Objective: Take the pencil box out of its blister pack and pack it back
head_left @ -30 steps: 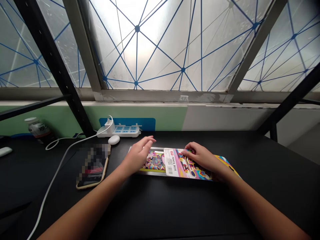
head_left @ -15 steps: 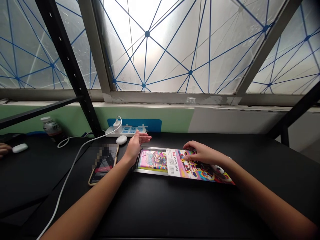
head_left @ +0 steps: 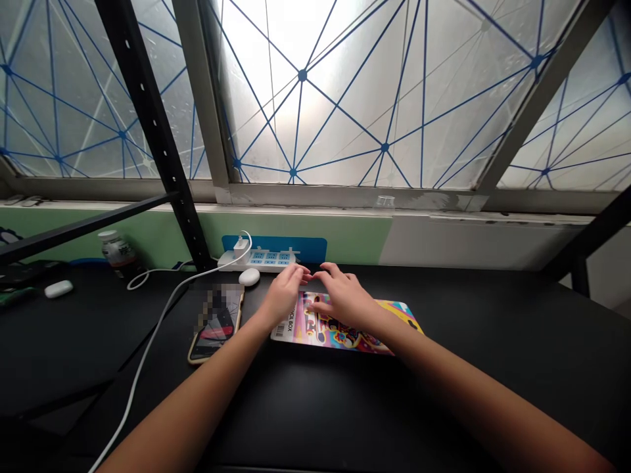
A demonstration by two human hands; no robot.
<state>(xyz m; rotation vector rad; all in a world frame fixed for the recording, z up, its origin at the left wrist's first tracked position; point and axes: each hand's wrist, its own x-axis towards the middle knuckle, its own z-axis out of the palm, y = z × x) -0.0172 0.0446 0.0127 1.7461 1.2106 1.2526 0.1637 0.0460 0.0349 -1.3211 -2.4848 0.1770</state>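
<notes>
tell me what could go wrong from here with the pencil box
The left hand and pencil box are close to the phone, so a slide leftward might knock it. The white cable runs beside the left forearm near the picture's bottom edge; a sweep of that arm could snag it and perhaps tug the charger plug.

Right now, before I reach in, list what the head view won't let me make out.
All in the head view:
- Pencil box: its upper left corner and some lettering are behind the left hand; the right hand covers more of its picture.
- Phone screen: partly pixelated.
- Bottle: label too small and dark to read.
- White cable: lower end cut off by the bottom edge.
</notes>
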